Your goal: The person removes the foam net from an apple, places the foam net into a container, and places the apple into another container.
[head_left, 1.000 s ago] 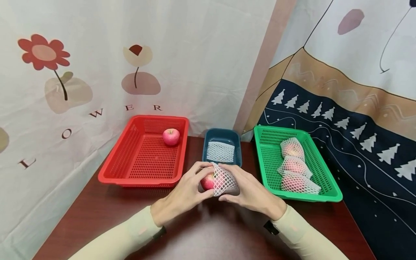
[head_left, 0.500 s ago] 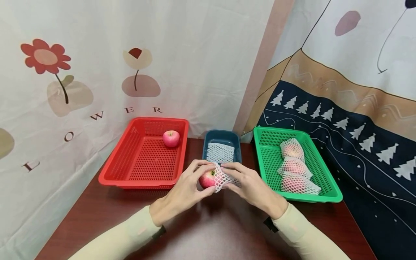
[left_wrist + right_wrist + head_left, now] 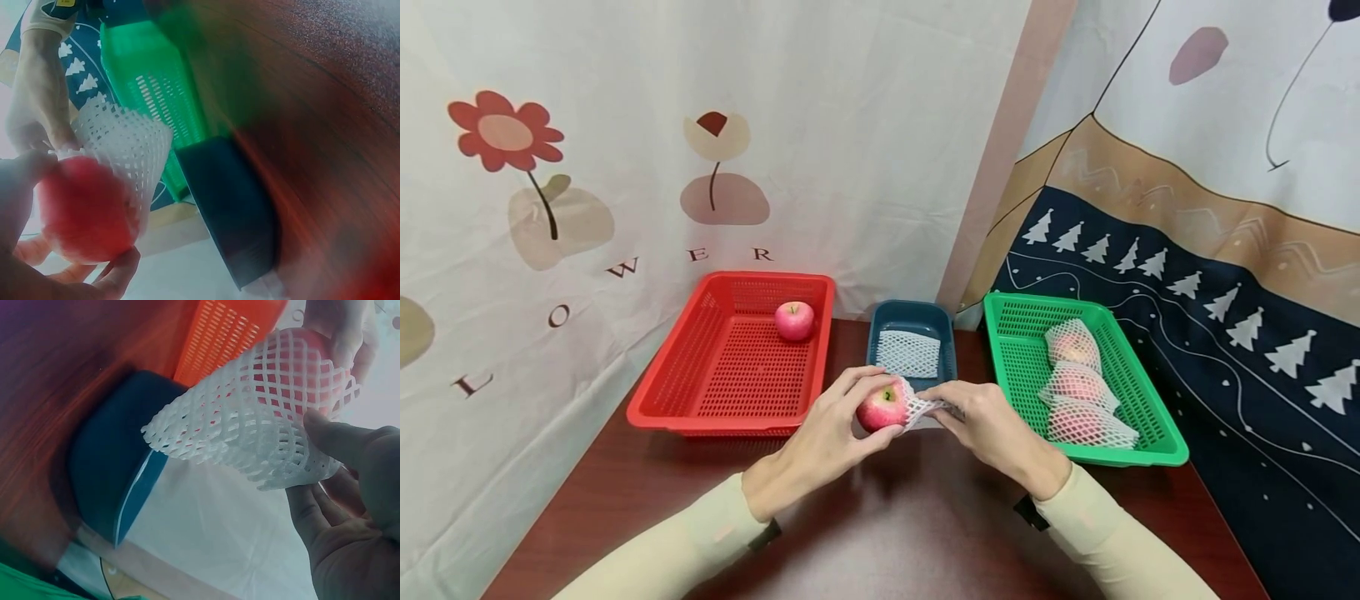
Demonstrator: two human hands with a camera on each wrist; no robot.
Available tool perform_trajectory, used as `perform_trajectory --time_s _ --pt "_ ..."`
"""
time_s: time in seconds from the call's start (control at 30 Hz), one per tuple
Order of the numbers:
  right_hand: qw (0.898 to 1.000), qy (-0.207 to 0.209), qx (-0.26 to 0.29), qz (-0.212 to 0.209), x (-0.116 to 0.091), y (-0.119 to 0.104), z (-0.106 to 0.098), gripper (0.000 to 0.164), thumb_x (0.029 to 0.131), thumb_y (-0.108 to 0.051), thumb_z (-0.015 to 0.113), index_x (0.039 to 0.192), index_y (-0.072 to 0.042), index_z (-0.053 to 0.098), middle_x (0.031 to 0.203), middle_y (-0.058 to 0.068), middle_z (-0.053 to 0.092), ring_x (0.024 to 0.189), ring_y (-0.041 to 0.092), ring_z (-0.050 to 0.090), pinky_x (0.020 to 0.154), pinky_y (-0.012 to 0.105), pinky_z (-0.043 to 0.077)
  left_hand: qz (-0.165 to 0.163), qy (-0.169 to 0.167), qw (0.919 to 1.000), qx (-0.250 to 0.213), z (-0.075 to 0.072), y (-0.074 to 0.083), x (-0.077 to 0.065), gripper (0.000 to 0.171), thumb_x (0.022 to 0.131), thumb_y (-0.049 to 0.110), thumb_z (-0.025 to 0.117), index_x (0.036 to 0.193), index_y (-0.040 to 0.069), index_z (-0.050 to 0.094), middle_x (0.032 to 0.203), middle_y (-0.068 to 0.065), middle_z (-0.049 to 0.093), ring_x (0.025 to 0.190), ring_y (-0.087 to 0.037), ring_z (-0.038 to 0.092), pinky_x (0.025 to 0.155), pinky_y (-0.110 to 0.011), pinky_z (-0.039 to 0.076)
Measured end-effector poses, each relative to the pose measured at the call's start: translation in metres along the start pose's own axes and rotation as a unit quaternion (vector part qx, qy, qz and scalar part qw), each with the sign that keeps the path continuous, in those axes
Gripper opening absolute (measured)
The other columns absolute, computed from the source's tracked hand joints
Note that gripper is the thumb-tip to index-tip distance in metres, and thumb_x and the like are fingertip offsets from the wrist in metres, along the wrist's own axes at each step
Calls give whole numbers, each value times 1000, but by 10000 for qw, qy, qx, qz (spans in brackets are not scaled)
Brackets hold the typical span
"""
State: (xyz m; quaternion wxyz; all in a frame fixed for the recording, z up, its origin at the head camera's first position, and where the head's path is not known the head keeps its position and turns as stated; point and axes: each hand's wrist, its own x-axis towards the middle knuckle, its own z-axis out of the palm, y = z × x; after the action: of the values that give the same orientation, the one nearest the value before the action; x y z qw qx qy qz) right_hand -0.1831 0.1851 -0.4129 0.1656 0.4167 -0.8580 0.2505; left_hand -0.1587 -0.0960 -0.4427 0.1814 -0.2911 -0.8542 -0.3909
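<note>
A red apple point(image 3: 881, 408) is held above the table by my left hand point(image 3: 833, 435), its fingers and thumb curled round the fruit. White foam netting point(image 3: 250, 412) covers the apple's right side, and its loose end stretches off toward the right. My right hand point(image 3: 992, 423) pinches that netting between thumb and fingers, as the right wrist view shows. In the left wrist view the apple point(image 3: 87, 209) is partly bare, with the net sleeve point(image 3: 122, 140) spread behind it.
A red basket point(image 3: 640, 408) on the left holds one bare apple point(image 3: 794, 320). Behind the hands, a blue tray point(image 3: 912, 310) contains flat foam netting point(image 3: 908, 353). On the right, a green basket point(image 3: 1022, 375) holds three netted apples point(image 3: 1078, 383). All stand on a dark wooden table point(image 3: 865, 533).
The right hand has shifted slightly right and closed its fingers on the netting, which now narrows toward it. More of the apple shows on the left. The baskets stay put.
</note>
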Motion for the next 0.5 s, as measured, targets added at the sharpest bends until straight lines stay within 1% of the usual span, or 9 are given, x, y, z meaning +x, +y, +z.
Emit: perform_trajectory --time_s 0.17,0.27,0.37,0.5 --pt "9999 -63 19 81 1 1 -2 37 92 2 96 127 -7 87 118 10 90 98 21 89 89 36 73 82 70 9999 20 -2 0 1 73 89 23 103 154 15 71 155 -11 69 137 -28 72 98 -37 73" --pt "9999 -102 25 101 2 3 -4 35 93 3 95 126 -7 87 117 9 91 95 18 88 88 35 73 173 150 9997 110 -4 -1 1 72 88 23 104 152 14 72 152 -10 69 136 -27 72 99 -37 72" --pt "9998 -139 9 149 3 3 -6 35 93 4 94 125 -7 87 116 8 91 91 15 86 87 33 73 199 175 9994 207 -6 -2 0 71 88 24 104 152 15 73 151 -10 69 135 -26 72 99 -36 72" --pt "9995 -186 -36 242 5 3 -8 35 92 4 96 123 -7 87 114 8 91 91 15 86 86 33 73 173 137 9992 326 -10 -2 0 69 91 27 102 153 19 73 152 -11 67 135 -27 72 94 -34 73"
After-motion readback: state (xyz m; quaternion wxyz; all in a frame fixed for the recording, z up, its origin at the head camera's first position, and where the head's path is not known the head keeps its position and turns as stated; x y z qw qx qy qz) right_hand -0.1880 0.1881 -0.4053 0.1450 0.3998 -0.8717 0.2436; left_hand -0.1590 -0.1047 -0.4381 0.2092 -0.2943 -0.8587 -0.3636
